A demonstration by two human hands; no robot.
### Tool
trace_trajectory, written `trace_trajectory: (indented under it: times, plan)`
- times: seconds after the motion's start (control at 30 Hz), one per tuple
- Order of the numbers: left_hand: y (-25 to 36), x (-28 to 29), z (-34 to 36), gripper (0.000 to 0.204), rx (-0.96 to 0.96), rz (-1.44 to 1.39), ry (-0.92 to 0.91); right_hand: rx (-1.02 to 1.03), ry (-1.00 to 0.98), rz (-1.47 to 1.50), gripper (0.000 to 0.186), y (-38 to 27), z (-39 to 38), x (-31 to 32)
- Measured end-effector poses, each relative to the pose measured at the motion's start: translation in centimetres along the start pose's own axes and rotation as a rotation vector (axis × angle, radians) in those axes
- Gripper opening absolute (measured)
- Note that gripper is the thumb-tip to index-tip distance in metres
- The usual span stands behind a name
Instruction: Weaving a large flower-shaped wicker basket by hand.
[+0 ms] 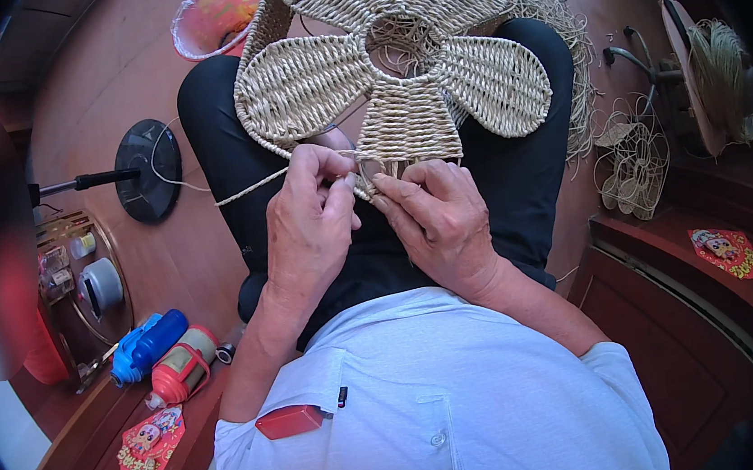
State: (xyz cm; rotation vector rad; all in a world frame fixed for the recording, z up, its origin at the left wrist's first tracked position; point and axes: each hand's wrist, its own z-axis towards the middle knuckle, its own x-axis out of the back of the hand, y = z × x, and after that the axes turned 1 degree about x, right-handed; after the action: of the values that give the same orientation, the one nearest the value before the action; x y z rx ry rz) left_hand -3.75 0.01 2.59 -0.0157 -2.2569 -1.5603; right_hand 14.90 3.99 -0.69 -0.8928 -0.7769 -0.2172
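Across my lap lies a flower-shaped woven straw piece (406, 119) with several petals around an open round centre. Its nearest petal is partly woven, and bare frame shows at its lower end. My left hand (312, 207) is closed with thumb and fingers pinching a straw cord (254, 189) beside that petal's lower left corner. The cord trails off to the left. With fingers curled, my right hand (440, 215) grips the petal's lower edge, close to my left fingertips. The exact spot under the fingers is hidden.
Loose straw strands (564, 63) hang beyond my right knee. A red bucket (219, 16) stands on the floor at far left, near a round black stand base (149, 171). Blue flask (158, 338) and red flask (185, 367) lie at lower left. A wire frame (633, 165) is at right.
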Motion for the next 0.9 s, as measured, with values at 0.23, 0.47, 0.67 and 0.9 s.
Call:
trace_trajectory:
  times: [0.23,0.47,0.67,0.9]
  plan:
    - [1.4,-0.4,1.3,0.025,0.152,-0.154,-0.080,-0.112,-0.186,-0.019,0.027,-0.8,1.1,1.9]
    - [-0.2,-2.2,0.9,0.075,0.122,-0.291,-0.147,-0.113,-0.191,0.021,0.030,-0.1,0.1,0.9]
    - [-0.4,-2.0,1.1,0.080,0.063,-0.145,-0.118,-0.110,-0.196,0.025,0.029,-0.6,0.0,1.6]
    - [-0.4,-1.2,1.8,0.088,-0.343,0.394,-0.120,-0.132,-0.174,0.057,0.026,-0.2,0.1,1.3]
